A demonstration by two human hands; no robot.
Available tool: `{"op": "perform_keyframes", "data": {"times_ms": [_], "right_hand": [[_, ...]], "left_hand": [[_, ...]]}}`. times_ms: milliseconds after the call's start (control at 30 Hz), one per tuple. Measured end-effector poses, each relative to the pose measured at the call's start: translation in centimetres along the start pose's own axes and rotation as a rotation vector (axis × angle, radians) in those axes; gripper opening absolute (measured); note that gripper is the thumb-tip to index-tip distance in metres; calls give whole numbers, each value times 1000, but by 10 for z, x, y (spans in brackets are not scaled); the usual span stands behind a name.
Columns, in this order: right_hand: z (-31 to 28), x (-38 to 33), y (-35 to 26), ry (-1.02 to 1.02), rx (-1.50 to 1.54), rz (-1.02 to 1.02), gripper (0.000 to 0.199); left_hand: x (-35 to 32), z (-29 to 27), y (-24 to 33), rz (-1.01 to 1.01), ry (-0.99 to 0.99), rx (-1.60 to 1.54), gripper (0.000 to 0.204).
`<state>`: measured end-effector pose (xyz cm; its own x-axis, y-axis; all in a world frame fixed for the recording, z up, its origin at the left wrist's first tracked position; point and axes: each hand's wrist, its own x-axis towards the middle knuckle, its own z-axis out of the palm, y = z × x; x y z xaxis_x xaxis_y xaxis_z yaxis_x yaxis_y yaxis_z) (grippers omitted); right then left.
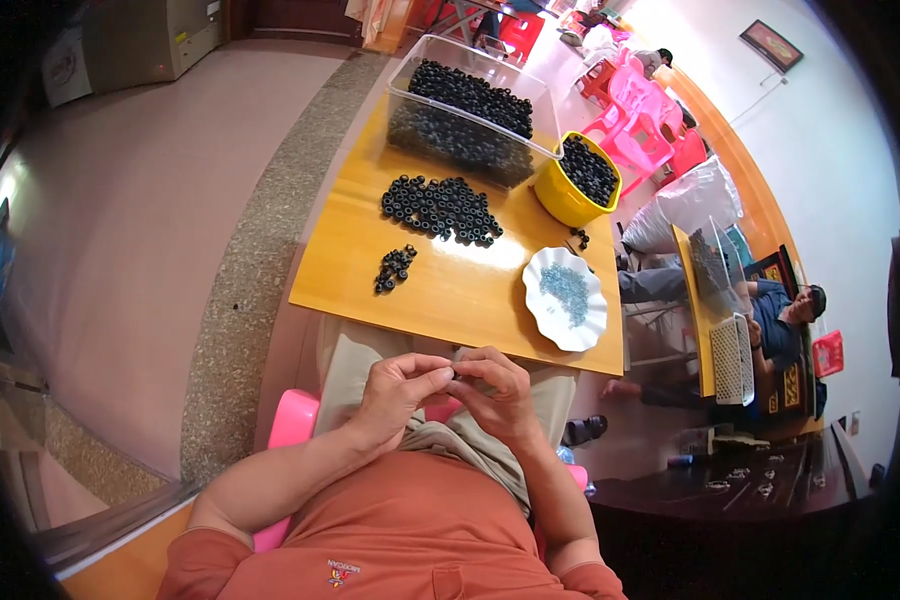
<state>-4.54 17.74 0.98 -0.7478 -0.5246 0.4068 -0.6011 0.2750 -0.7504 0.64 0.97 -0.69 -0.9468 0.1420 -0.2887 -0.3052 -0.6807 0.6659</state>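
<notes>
My left hand and my right hand meet above my lap, just off the table's near edge. Both pinch at the fingertips around something small and dark, mostly hidden by the fingers. Ahead of them on the yellow wooden table lies a small cluster of black ring-shaped parts. Farther back spreads a larger pile of the same black parts. To the right sits a white scalloped plate holding many small clear bluish pieces.
At the table's far side stand a clear plastic bin and a yellow tub, both full of black parts. A few dark bits lie by the tub. On the right, a person sits at another table with a white basket. Pink chairs stand behind.
</notes>
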Motion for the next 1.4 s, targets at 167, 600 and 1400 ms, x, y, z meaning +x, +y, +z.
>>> {"op": "perform_keyframes", "data": {"times_ms": [167,600,1400], "right_hand": [[3,-4,1,35,-10,3,20],[5,-10,-4,73,-11,9,20],[-124,36,94,-98,-816,366,15]], "left_hand": [[2,-3,-5,-4,-6,-30,15],[2,0,-6,-7,-12,-27,14],[2,-1,-5,-54,8,2,16]]}}
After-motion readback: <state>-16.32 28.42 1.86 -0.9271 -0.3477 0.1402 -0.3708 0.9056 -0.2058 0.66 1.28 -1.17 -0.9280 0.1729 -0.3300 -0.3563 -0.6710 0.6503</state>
